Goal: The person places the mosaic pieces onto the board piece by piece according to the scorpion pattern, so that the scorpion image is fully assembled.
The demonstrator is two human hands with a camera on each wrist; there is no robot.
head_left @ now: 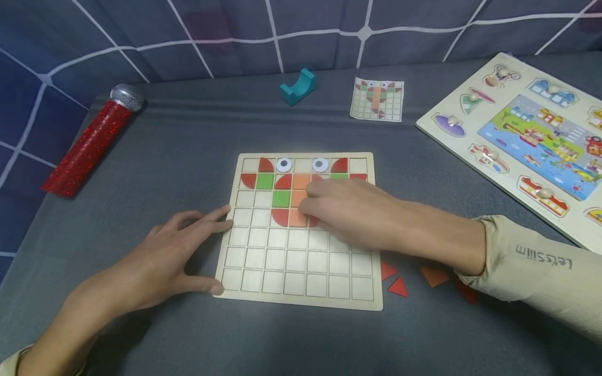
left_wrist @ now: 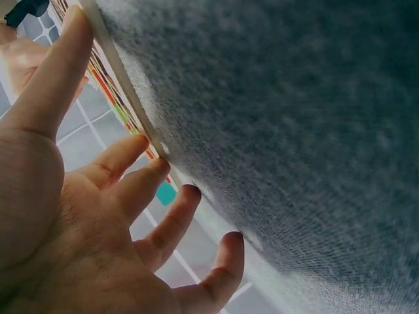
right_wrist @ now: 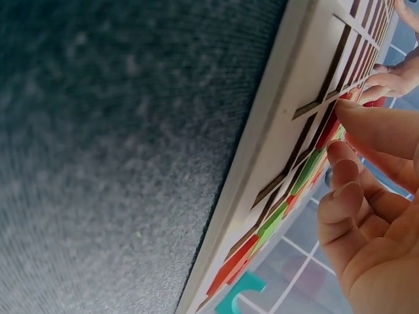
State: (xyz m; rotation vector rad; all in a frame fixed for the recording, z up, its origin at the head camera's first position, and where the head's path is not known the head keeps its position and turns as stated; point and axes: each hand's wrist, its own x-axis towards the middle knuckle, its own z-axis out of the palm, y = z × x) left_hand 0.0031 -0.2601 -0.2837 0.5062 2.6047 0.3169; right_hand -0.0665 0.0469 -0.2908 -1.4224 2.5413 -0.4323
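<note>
A pale wooden grid board [head_left: 287, 271] lies on the grey table, with red, green and orange pieces and two googly-eye discs in its upper cells. My left hand [head_left: 164, 261] rests at the board's left side, its thumb at the near corner and spread fingertips touching the edge. Over the middle of the grid, my right hand [head_left: 348, 211] has its fingers bent at a red quarter-circle piece [right_wrist: 329, 127], thumb and fingers at its edges. That piece is mostly covered by the hand in the head view. Orange squares [head_left: 298, 218] run down the centre column.
Loose red triangles [head_left: 397, 288] and an orange square [head_left: 435, 276] lie right of the board. A small pattern card [head_left: 377, 99], a teal arch block [head_left: 298, 86], a red microphone [head_left: 91, 143] and a knobbed picture puzzle [head_left: 470, 137] lie farther out.
</note>
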